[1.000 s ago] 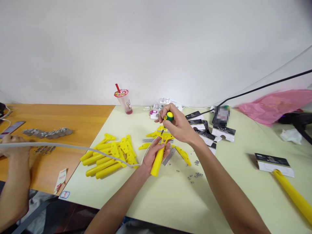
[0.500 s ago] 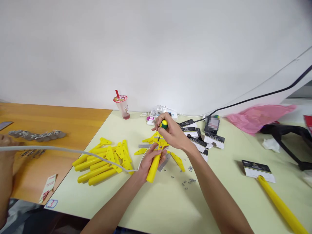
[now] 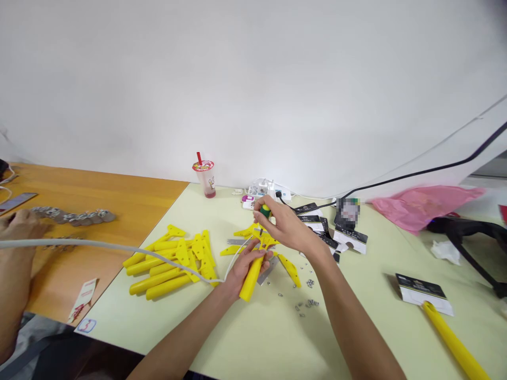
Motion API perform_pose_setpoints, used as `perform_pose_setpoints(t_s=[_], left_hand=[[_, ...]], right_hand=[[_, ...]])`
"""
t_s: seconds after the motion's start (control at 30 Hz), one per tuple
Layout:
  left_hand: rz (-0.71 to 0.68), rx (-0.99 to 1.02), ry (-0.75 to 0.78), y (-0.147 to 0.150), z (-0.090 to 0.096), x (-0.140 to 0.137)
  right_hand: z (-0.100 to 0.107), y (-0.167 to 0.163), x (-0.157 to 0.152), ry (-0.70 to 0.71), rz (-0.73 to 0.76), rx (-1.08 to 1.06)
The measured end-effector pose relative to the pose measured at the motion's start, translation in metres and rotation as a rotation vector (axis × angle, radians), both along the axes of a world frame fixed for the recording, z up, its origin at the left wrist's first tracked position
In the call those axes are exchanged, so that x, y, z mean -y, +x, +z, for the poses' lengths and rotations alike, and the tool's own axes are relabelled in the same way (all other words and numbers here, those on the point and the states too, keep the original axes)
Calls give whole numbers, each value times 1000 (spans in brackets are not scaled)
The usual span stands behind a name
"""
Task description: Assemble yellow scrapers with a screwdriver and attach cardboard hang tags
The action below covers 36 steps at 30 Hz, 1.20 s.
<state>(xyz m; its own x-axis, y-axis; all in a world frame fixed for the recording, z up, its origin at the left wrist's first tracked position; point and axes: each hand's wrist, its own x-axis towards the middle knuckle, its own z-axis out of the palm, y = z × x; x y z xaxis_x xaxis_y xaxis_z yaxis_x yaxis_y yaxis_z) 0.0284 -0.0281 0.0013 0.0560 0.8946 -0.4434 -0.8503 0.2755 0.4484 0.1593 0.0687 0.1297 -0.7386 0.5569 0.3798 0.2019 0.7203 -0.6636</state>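
Observation:
My left hand (image 3: 242, 268) is wrapped round a yellow plastic scraper (image 3: 251, 279), its handle pointing down toward me. My right hand (image 3: 279, 221) grips a screwdriver (image 3: 265, 211) with a green and yellow handle, held upright over the scraper's head. The screwdriver's shaft reaches down to the head; whether the tip sits in a screw I cannot tell. Beneath and around the hands lie loose yellow head pieces (image 3: 290, 270) and a flat metal blade (image 3: 269, 270). To the left is a pile of yellow scraper handles (image 3: 168, 264). Small screws and nuts (image 3: 311, 304) are scattered at the right.
A cup with a red straw (image 3: 206, 179) stands by the wall. Black and white cards (image 3: 350, 238) lie behind my right arm, a carded yellow scraper (image 3: 451, 335) at far right. A white cable (image 3: 158, 256) crosses my left wrist. A co-worker's hand (image 3: 24, 226) rests at left.
The view has shifted slightly, and the scene sits a little lower. My right hand has turned a little on the screwdriver, and more of its shaft shows. Both hands keep their hold.

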Motion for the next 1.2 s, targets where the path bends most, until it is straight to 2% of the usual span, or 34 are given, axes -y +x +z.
perform_pose_setpoints(t_s=[0.27, 0.5, 0.73, 0.93, 1.07, 1.2], left_hand=[[7, -75, -14, 5, -4, -1], [10, -150, 22, 10, 0, 2], [32, -169, -5, 10, -5, -2], [-2, -188, -1, 14, -1, 1], [-13, -165, -12, 15, -2, 2], [-26, -163, -4, 13, -6, 1]], right_hand=[[-3, 2, -1, -23, 60, 167], [-10, 7, -12, 106, -25, 189], [-6, 11, -9, 28, 56, 163], [-1, 8, -7, 66, -43, 226], [-2, 10, -6, 18, -10, 285], [-5, 11, -9, 3, 25, 209]])
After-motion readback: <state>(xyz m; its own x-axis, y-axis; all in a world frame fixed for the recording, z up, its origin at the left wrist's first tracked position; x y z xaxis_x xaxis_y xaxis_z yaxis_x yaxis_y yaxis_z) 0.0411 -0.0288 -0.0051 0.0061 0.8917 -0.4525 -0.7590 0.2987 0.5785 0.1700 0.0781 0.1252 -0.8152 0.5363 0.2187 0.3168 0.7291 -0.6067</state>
